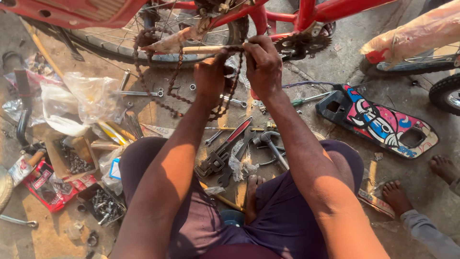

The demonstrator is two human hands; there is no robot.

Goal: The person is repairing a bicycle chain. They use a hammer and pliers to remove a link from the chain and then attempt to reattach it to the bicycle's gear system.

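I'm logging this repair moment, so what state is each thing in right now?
Chain: off the sprocket, hanging in slack loops, pinched by both hands.
Left hand: closed on the chain.
Right hand: closed on the chain.
Chainring: bare, no chain on it.
Chain guard: off the bike, flat on the ground.
Pipe wrench: lying unused.
Bolt box: open, filled.

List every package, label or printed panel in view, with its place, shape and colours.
Chain guard panel: ground, right; long, black with pink, blue and white cartoon.
Red packet: lower left; flat, red, white labels.
Clear plastic bags: left; crumpled, translucent.
Cardboard box: left; small, brown, open, holding small metal parts.
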